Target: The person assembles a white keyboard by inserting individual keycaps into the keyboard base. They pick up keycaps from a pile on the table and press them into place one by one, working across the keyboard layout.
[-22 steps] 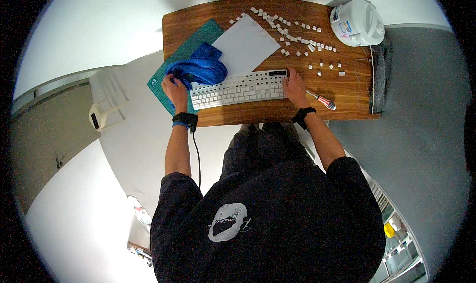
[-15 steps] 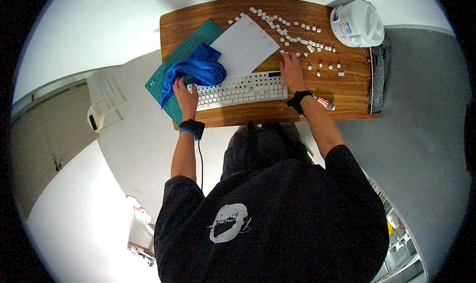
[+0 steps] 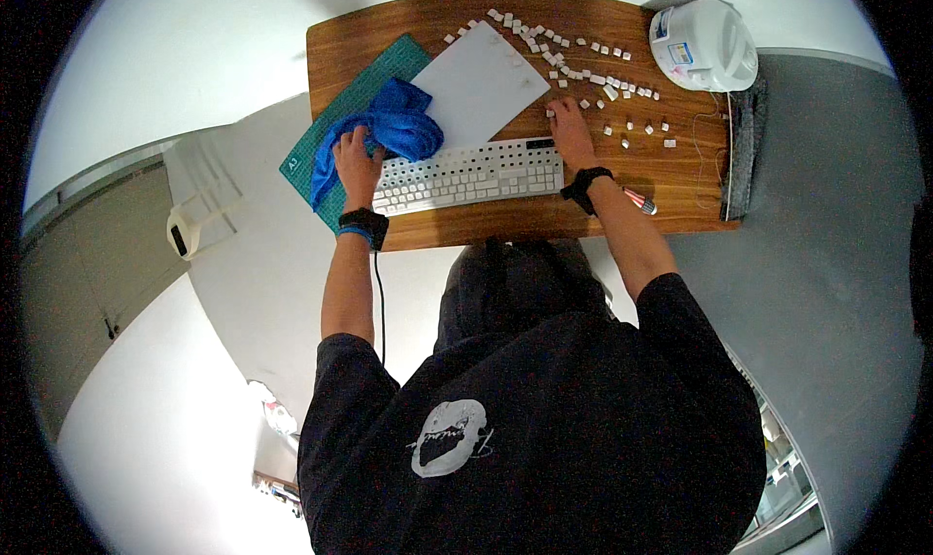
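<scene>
A white keyboard [image 3: 466,185] lies along the near edge of the table. Its lower rows carry white keycaps; the upper part shows rows of dark, bare key spots. At its left end my left hand [image 3: 359,164] rests against a crumpled blue cloth [image 3: 403,127], thumb apart from the fingers, gripping nothing visible. Just beyond the keyboard's right end is my right hand [image 3: 571,135], its fingertips closed at a small white keycap [image 3: 551,114]. More loose keycaps [image 3: 573,75] are spread in ragged rows across the far right of the table.
Under the cloth lies a green cutting mat [image 3: 303,166], beside a white sheet [image 3: 481,84]. A striped-handled tool [image 3: 639,201] sits near my right wrist. At the back right corner stands a white appliance [image 3: 705,45]; a thin cable [image 3: 702,152] runs down the table's right side.
My left hand has shifted away from me and slightly left, off the keyboard's end and up along the cloth. A keycap near my right fingertips has come nearer to me.
</scene>
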Demonstrator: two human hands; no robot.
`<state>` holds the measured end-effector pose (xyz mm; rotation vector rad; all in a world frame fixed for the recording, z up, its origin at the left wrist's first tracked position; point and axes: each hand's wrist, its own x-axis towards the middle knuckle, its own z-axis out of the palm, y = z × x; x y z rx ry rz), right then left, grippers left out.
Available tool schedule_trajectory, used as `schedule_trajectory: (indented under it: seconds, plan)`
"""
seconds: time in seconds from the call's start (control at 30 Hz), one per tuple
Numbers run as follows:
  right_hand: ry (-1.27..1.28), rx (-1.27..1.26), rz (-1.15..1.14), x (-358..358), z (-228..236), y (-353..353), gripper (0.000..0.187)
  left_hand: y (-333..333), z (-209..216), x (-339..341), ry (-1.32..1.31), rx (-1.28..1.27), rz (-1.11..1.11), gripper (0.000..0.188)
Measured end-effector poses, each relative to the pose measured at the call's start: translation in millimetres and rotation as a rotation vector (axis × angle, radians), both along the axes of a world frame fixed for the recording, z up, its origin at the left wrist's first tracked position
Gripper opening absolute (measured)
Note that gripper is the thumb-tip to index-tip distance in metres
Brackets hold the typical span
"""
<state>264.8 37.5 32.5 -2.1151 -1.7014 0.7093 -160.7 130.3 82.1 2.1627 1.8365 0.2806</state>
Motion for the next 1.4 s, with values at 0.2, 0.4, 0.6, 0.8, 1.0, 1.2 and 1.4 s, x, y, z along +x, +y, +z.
schedule_trajectory:
  seconds: [0.2, 0.4, 0.6, 0.8, 1.0, 1.2, 1.4]
  plan:
    - [0.065, 0.006, -0.048, 10.7, -17.0, -11.7, 0.024, 28.7, 16.3, -1.2, -0.271, -0.045, 0.041, 0.026]
    - [0.109, 0.023, -0.012, 18.0, -7.8, -23.5, 0.023, 53.4, 38.6, -12.6, -0.335, 0.099, 0.223, 0.025]
    - [0.046, 0.040, -0.047, 21.3, -10.3, -30.2, 0.025, 59.1, 15.7, 3.6, -0.378, 0.144, 0.298, 0.030]
    - [0.059, 0.012, -0.037, 10.3, -1.5, -30.2, 0.027, -9.6, -46.7, -12.7, -0.272, 0.021, -0.028, 0.037]
    - [0.088, 0.034, -0.059, 10.7, -22.9, -47.2, 0.027, -62.4, -37.4, -11.3, -0.082, 0.011, -0.007, 0.042]
    - [0.041, 0.032, -0.101, 9.7, -39.8, -50.1, 0.026, -71.9, -41.6, -15.7, -0.139, 0.023, -0.022, 0.045]
    - [0.110, -0.029, -0.102, 6.9, -25.6, -49.6, 0.027, -83.1, -42.4, -16.9, -0.089, 0.039, -0.031, 0.046]
